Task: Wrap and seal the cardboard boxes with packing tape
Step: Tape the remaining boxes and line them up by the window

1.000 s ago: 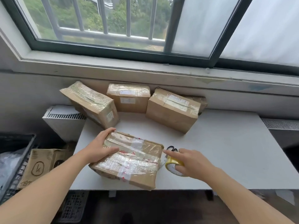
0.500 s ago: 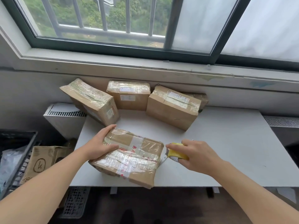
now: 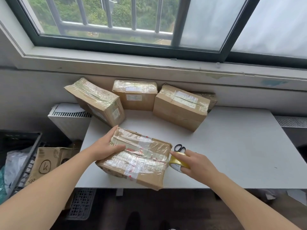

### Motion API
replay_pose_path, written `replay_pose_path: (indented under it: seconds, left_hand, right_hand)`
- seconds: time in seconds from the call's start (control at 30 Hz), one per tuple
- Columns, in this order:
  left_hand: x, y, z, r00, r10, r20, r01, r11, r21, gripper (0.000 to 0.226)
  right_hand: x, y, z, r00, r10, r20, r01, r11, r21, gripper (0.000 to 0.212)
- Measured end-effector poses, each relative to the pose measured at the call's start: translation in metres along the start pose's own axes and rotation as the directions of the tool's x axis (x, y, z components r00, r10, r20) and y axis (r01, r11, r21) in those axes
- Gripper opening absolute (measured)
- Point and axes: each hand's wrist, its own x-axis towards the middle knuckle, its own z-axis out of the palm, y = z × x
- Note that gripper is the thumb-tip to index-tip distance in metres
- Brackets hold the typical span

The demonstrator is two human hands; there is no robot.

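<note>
A cardboard box [image 3: 139, 159] wrapped in clear tape lies at the front edge of the white table [image 3: 232, 146]. My left hand [image 3: 106, 146] rests on its left end, thumb across the top and fingers along the far side. My right hand [image 3: 194, 165] grips a yellow roll of packing tape [image 3: 176, 161] just right of the box, index finger stretched out to the box's right edge. Black scissors [image 3: 179, 148] lie on the table just behind the roll.
Three taped boxes stand along the wall behind: one tilted at the left [image 3: 98, 101], one in the middle [image 3: 135, 94], one at the right [image 3: 181, 106]. A white radiator [image 3: 68, 120], a black crate [image 3: 20, 156] and a marked carton [image 3: 48, 163] sit left of the table.
My right hand lifted the tape roll beside the box, then brought it back down to the table at the box's right edge. The scissors show again behind it. My left hand stayed on the box.
</note>
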Motion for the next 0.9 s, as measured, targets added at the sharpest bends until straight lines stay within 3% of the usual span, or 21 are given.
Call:
replay_pose_path:
  seconds: [0.13, 0.2, 0.3, 0.37, 0.53, 0.67, 0.77, 0.83, 0.9]
  left_hand:
    - [0.011, 0.013, 0.004, 0.981, -0.181, -0.062, 0.176, 0.981, -0.088, 0.092]
    - [0.016, 0.023, 0.008, 0.959, -0.228, -0.17, 0.235, 0.972, 0.019, 0.071]
    - [0.02, 0.034, 0.016, 0.94, -0.16, -0.302, 0.246, 0.93, 0.273, 0.054]
    - [0.02, 0.041, 0.027, 0.94, -0.016, -0.341, 0.175, 0.88, 0.442, 0.054]
    - [0.025, 0.083, 0.083, 0.978, 0.177, -0.112, -0.04, 0.681, 0.731, 0.068]
    - [0.03, 0.111, 0.12, 0.954, 0.296, 0.053, -0.241, 0.649, 0.722, 0.073]
    - [0.03, 0.117, 0.126, 0.924, 0.337, 0.18, -0.362, 0.623, 0.693, 0.091]
    - [0.03, 0.12, 0.124, 0.921, 0.314, 0.231, -0.383, 0.614, 0.69, 0.102]
    - [0.03, 0.126, 0.124, 0.929, 0.288, 0.234, -0.366, 0.609, 0.703, 0.099]
  right_hand:
    - [-0.003, 0.002, 0.012, 0.996, 0.058, 0.074, -0.058, 0.998, 0.005, 0.06]
    - [-0.003, 0.001, 0.016, 0.996, 0.068, 0.063, -0.068, 0.998, 0.008, 0.06]
    - [-0.002, 0.0, 0.02, 0.997, 0.073, 0.017, -0.073, 0.997, 0.002, 0.068]
    - [-0.002, -0.003, 0.022, 0.999, 0.054, -0.001, -0.054, 0.998, -0.012, 0.07]
    - [-0.003, -0.007, 0.023, 0.999, 0.051, -0.012, -0.051, 0.999, 0.008, 0.071]
    - [-0.002, -0.008, 0.026, 0.996, 0.069, -0.052, -0.069, 0.998, 0.001, 0.064]
    - [-0.002, -0.008, 0.024, 0.994, 0.11, -0.022, -0.109, 0.993, 0.035, 0.059]
    - [-0.003, -0.009, 0.021, 0.992, 0.116, 0.042, -0.118, 0.992, 0.038, 0.059]
    - [-0.002, -0.008, 0.018, 0.993, 0.102, 0.055, -0.103, 0.994, 0.027, 0.058]
